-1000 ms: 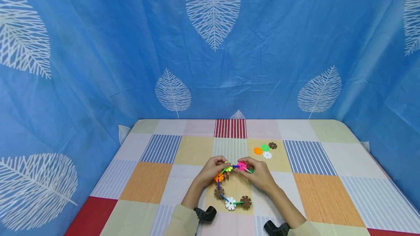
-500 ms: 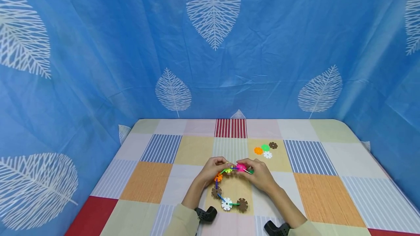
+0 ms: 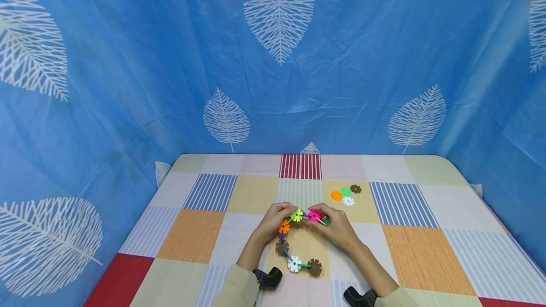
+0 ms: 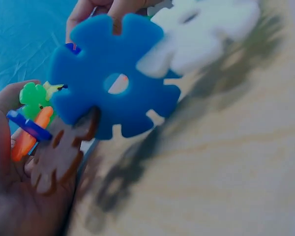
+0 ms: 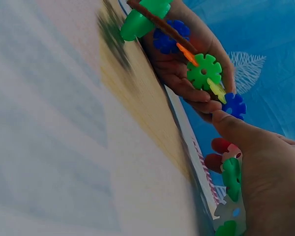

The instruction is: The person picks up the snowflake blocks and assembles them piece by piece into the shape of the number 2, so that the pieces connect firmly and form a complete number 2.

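Yellow disc: here's our landmark, upright in the chain of slotted discs, which curves from it down its near side.
Left hand: just left of the yellow disc, this hand looks to be pinching its edge between thumb and curled fingers, though the fingertips are partly hidden.
Right hand: over on the right of the yellow disc, this one pinches the pink disc, with a green piece poking out beneath the fingers.
Blue link: right between yellow and pink, the tense spot! A sideways twist there could pop a slot loose, I'd judge; too hard a push might bend the thin plastic.
Orange disc: just below and left of the yellow disc; a squeeze from the nearby palm could knock its joint askew.
Trailing end: well below the yellow disc, white disc and brown disc are in neither hand's grip; whether they touch the tablecloth I can't tell. Their swinging weight could pull upstream joints apart.
Loose discs: orange, green, white and brown, beyond and right of the yellow disc; a careless sweep could scatter them.
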Motion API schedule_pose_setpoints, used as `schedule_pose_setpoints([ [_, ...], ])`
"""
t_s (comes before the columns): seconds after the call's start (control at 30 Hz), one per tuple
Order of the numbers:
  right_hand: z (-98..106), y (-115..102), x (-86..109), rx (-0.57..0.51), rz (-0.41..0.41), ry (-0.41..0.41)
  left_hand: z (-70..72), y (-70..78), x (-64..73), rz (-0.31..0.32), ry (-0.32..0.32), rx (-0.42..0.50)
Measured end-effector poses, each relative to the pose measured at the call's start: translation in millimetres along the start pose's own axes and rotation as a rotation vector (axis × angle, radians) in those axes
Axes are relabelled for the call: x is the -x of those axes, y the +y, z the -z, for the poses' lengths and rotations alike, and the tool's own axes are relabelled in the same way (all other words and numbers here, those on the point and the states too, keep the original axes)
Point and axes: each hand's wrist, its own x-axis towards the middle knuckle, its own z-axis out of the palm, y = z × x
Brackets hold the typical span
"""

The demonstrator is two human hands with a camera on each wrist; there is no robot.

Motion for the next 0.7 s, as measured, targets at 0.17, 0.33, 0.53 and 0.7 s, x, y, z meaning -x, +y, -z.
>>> schedule_pose_setpoints([
  [0.17,0.1,-1.9,-0.8,0.012,-0.012,0.016,-1.1,5.1,2.9,-0.002,0.003,0.021],
  [0.33,0.3,-1.9,-1.0,0.009,-0.008,0.008,2.9,-11.2,-5.7,-0.014,0.003,0.037],
  [0.53,-0.2,-0.1,-0.3,0.007,-0.004,0.024,3.4,-18.7,-9.9,-0.022,-0.049,0.017],
  [0.7,0.3,0.8,0.6,0.060,0.000,0.023,1.3,-18.4,-9.5,0.007,-0.120,-0.011],
])
